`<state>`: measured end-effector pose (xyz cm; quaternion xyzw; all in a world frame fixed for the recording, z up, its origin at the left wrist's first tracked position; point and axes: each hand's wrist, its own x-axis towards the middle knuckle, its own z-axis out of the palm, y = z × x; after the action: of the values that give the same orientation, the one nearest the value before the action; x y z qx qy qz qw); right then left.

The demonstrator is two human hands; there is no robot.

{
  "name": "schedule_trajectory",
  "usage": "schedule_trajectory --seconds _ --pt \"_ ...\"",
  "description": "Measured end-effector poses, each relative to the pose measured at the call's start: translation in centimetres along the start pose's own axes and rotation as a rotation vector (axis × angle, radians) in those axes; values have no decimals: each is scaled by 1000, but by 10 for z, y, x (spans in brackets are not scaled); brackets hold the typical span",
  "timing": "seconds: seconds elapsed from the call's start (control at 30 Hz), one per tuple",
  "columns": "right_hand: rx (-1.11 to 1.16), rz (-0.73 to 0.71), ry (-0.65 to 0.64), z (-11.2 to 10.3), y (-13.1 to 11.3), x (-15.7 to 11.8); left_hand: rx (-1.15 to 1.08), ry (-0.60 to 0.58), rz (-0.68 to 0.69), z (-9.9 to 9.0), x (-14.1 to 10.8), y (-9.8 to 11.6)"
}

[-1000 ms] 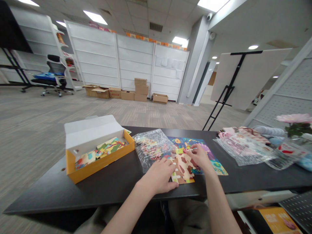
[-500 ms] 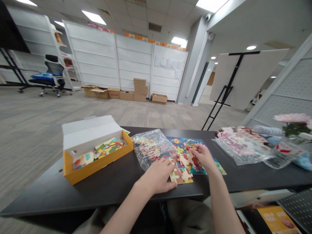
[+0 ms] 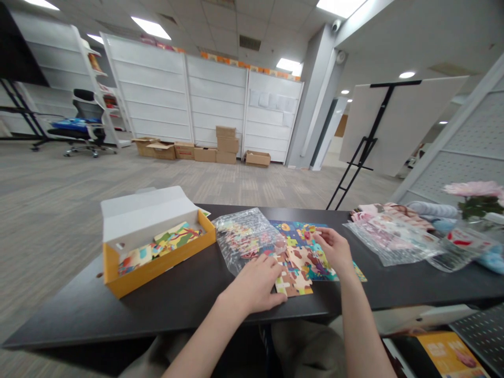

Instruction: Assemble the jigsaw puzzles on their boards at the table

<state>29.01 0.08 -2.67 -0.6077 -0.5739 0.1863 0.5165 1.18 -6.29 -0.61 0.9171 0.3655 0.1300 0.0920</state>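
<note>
My left hand [image 3: 258, 281] lies flat, fingers stretched, at the left edge of the joined brown and cream puzzle pieces [image 3: 295, 278]. Its fingertips are close to a clear plastic bag [image 3: 242, 236] of loose pieces. My right hand [image 3: 335, 251] is over the right part of a blue picture sheet [image 3: 279, 226], thumb and fingers pinched together. A small colourful puzzle piece [image 3: 311, 231] shows at those fingertips; its far side blends with the sheet. The right hand covers part of the sheet.
An open yellow box [image 3: 165, 268] holding colourful pieces stands left on the black table [image 3: 173, 304]. Plastic-wrapped cloth items [image 3: 394, 236] and a pink flower [image 3: 472, 190] are at the right. An orange package [image 3: 452, 352] lies below the table's right front edge.
My right hand has shifted a little to the right and away from me, with the piece at its fingertips, uncovering some of the joined pieces. My left hand stays in place.
</note>
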Motion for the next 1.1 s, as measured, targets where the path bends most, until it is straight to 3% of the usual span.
schedule_trajectory --seconds 0.13,0.3,0.5,0.57,0.67,0.77,1.1 --pt "-194 116 88 -31 13 -2 -9 -12 -3 -2 0 1" --pt "-383 249 19 -53 23 -6 -10 -28 -12 -4 1 2" --pt "-633 89 -50 -48 22 -8 -9 -19 -7 -3 1 2" --pt "-611 0 -117 -43 17 -9 -6 -22 -7 -3 1 2" --pt "-494 -133 -350 -34 8 -9 -8 -13 3 -2 0 2" --pt "-473 -151 -504 -30 6 -8 -9 -2 4 0 0 1" --pt "-676 -100 -300 -41 25 -6 -7 -6 -4 -1 0 2"
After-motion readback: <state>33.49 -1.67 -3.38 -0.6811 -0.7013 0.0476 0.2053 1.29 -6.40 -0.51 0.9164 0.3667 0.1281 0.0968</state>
